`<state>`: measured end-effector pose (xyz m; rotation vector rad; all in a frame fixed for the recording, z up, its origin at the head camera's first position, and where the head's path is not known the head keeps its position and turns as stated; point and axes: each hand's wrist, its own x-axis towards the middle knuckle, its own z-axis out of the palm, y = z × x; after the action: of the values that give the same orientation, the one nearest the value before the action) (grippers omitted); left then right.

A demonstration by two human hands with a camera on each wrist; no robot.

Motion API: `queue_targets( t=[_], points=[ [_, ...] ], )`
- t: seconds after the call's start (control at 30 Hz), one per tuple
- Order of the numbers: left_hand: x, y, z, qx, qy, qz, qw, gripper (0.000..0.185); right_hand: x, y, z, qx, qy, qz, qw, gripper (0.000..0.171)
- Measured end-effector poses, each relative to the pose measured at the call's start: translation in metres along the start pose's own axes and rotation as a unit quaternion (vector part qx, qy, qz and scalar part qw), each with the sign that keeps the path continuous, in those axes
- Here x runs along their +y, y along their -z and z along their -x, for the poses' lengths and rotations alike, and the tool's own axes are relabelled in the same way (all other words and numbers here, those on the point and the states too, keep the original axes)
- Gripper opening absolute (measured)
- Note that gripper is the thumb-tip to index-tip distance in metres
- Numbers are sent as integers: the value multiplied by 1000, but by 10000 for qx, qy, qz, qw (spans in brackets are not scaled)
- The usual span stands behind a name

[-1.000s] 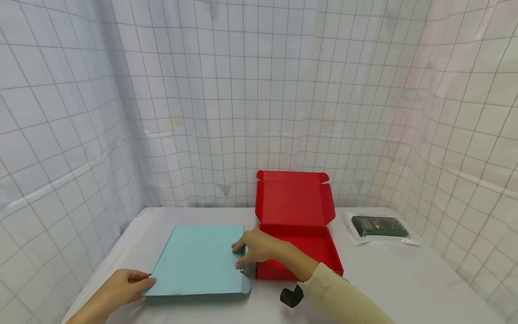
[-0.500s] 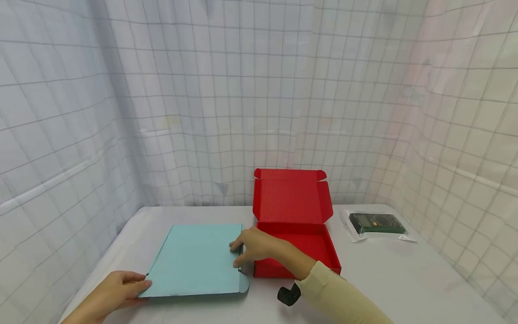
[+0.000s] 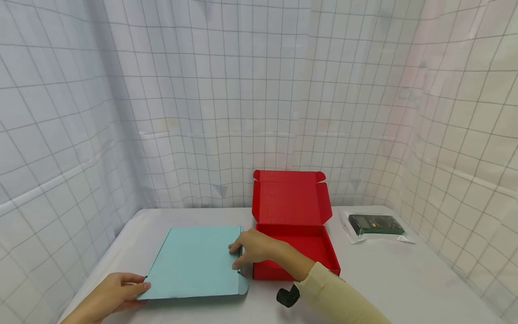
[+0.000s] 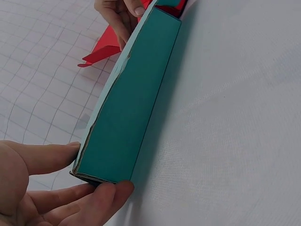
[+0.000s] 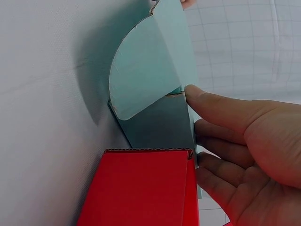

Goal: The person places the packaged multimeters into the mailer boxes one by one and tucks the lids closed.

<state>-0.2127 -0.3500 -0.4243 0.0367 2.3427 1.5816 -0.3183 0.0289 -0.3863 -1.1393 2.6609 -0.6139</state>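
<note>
Light is even and soft in the head view; curtain (image 3: 259, 90) reads cool at left, warmer at right, its grid bowing toward the edges (wide-angle look). Bag (image 3: 378, 237) shows faint glare. Wrist views are dimmer, greyish. Soft shadow lies on cloth (image 4: 225, 117) beside box (image 4: 127, 103); far curtain looks hazy.

On the table (image 3: 384, 279), left to right: 1 closed box (image 3: 196, 263), 1 open box (image 3: 291, 217), 1 bagged multimeter (image 3: 376, 224).

Left fingers (image 4: 101, 202) on teal box (image 4: 124, 108)
</note>
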Motion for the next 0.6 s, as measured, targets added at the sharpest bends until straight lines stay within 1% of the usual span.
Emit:
queue_targets(
  t=[0.2,0.43,0.53,0.6],
  points=[
    [-2,3,-1,-149,-93,37,9998,69,0,1,1,13,10,0,10000,44],
    [-8,5,-1,-455,-257,431,9977,65,2,-1,0,11,22,-23,10000,43],
    [-9,6,0,-473,-251,380,9978,65,3,-1,-1,3,76,-42,10000,43],
    [-9,6,0,-423,-268,251,9984,65,4,-1,-1,3,94,-51,9999,43]
  ],
)
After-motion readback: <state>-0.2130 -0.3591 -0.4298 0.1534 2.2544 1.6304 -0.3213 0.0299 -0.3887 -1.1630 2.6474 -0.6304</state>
